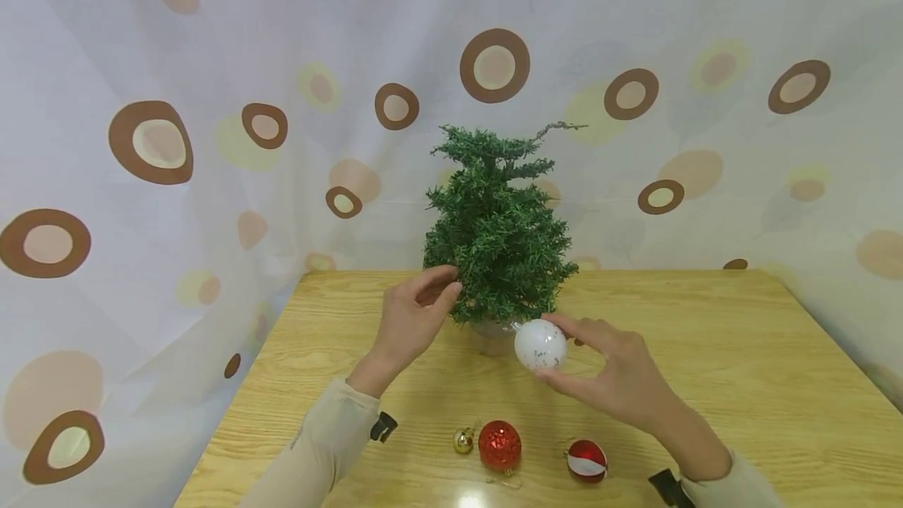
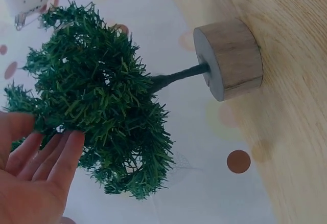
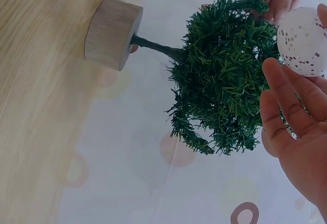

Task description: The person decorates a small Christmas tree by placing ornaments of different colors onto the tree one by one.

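A small green artificial Christmas tree [image 1: 497,234] stands on a round wooden base [image 2: 230,60]. My right hand [image 1: 617,371] pinches a white ball ornament [image 1: 540,345] with silver specks between thumb and fingers, in front of the tree's lower right side. The ornament's clear hanging loop [image 1: 516,326] points toward the tree. My left hand [image 1: 416,316] is at the tree's left side, its fingers [image 2: 64,162] loosely extended beside the branches. Whether its fingertips touch the needles, I cannot tell. The white ornament [image 3: 304,42] also shows in the right wrist view.
Near the front of the wooden table [image 1: 705,351] lie a small gold ball [image 1: 463,440], a glittery red ball [image 1: 499,446] and a red-and-white ball [image 1: 587,461]. One bare twig [image 1: 557,127] sticks out at the tree's top right. A patterned curtain [image 1: 437,14] hangs behind.
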A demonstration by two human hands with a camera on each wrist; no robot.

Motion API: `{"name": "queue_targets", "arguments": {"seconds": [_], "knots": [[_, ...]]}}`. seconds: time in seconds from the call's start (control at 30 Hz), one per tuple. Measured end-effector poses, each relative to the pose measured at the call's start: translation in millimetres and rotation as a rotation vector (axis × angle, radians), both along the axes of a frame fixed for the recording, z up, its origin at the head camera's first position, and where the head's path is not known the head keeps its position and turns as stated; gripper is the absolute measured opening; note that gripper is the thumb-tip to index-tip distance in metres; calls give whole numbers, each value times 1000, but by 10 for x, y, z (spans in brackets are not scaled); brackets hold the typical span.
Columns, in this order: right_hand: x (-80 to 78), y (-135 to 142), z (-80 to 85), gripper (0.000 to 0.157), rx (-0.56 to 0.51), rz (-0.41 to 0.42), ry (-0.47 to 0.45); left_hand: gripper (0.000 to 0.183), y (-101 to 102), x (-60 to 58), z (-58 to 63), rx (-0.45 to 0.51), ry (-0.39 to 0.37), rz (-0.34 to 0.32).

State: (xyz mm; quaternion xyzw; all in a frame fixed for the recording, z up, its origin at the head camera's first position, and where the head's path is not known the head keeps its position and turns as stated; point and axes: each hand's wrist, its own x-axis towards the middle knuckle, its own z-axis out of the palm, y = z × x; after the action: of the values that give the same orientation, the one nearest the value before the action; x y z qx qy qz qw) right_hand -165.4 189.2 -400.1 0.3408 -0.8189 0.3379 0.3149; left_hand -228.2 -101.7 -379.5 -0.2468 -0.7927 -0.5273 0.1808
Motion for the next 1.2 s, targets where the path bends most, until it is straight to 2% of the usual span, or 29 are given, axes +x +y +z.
{"name": "queue_targets", "arguments": {"seconds": [0.17,0.23,0.3,0.37,0.5,0.63,0.73,0.97,1.2], "knots": [[-31,-2,30,66,11,-2,24,19,36,47,15,-21,323,88],[-43,-1,42,65,11,-5,16,15,61,76,35,-38,408,91],[-53,-4,54,64,13,-8,12,12,86,112,55,-54,442,48],[-58,-10,68,64,10,-6,1,10,112,151,75,-68,429,-21],[-56,-28,101,63,3,1,-8,8,167,205,93,-92,345,-176],[-46,-48,133,65,-10,11,-3,10,218,235,97,-125,269,-262],[-40,-61,154,66,-15,20,-2,11,241,252,97,-142,241,-280],[-25,-70,167,62,-14,34,-21,10,264,264,104,-136,217,-260],[-12,-72,153,61,-15,36,-28,7,265,252,138,-132,249,-246]]}}
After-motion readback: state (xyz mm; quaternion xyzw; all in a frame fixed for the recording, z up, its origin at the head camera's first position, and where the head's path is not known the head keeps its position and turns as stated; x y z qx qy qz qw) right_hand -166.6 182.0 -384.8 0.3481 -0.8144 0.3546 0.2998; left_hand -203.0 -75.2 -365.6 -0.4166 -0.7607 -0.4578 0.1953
